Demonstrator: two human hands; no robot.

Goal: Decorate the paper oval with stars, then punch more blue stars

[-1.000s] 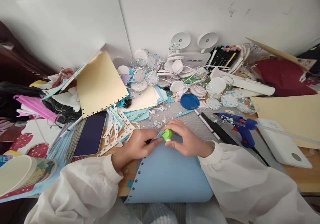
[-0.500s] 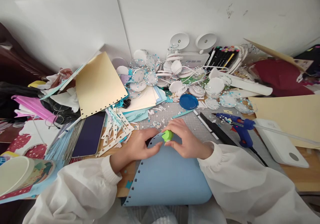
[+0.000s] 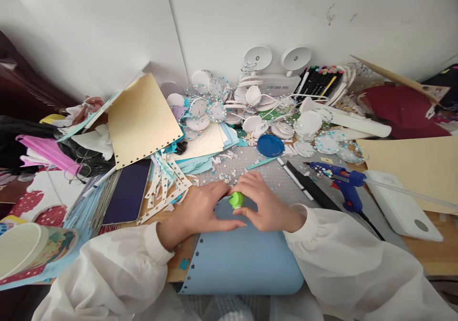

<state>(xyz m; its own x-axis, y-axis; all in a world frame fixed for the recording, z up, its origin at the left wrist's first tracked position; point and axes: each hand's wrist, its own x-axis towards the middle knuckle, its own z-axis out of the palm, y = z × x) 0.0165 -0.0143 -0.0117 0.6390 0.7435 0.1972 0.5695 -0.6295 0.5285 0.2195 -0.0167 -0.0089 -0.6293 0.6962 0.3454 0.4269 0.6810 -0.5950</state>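
Observation:
A sheet of blue paper (image 3: 243,259) lies in front of me, its near edge bending down over the table's edge. Small star-shaped holes run along its left side. My right hand (image 3: 266,204) pinches a small lime-green craft punch (image 3: 236,200) at the paper's far edge, fingers on top and thumb below. My left hand (image 3: 203,206) grips the sheet's upper left corner, the thumb stretched across its face and the other fingers partly hidden. Both hands are close together, the left just beside the punch.
Left are a dark phone (image 3: 127,192), punched paper strips (image 3: 168,187), a cream sheet (image 3: 143,120) and a paper cup (image 3: 21,252). Right are a blue glue gun (image 3: 339,175) and a white device (image 3: 404,206). A blue lid (image 3: 270,145) and white discs (image 3: 307,125) lie behind.
The punch has shifted slightly left and down in my right hand. My left thumb has moved right across the sheet, and the paper's left edge has slid a little right.

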